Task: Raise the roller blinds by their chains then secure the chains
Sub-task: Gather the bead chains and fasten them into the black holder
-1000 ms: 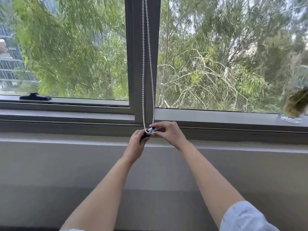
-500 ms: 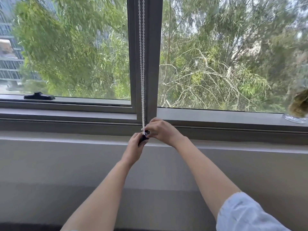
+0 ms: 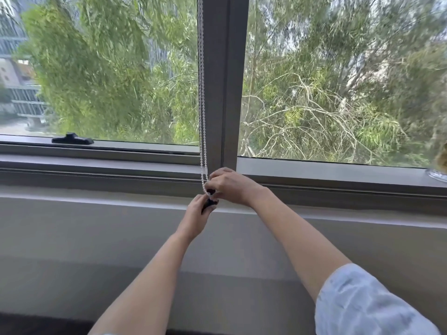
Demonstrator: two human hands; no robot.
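Note:
A white beaded chain (image 3: 201, 93) hangs in a narrow loop down the grey window mullion (image 3: 225, 81). Its bottom end meets a small black clip (image 3: 210, 202) at the sill's front edge. My left hand (image 3: 197, 215) pinches the black clip from below. My right hand (image 3: 231, 186) is closed over the bottom of the chain loop just above the clip. The two hands touch. The roller blind itself is out of view above the frame.
A black window latch (image 3: 72, 139) sits on the left sash. A glass vase base (image 3: 439, 174) stands on the sill (image 3: 326, 169) at the far right. Below the sill is a plain grey wall (image 3: 96, 238).
The chain's two strands, spread apart a second ago, now hang close together and taut. Both hands stay at the clip; the camera has shifted slightly left.

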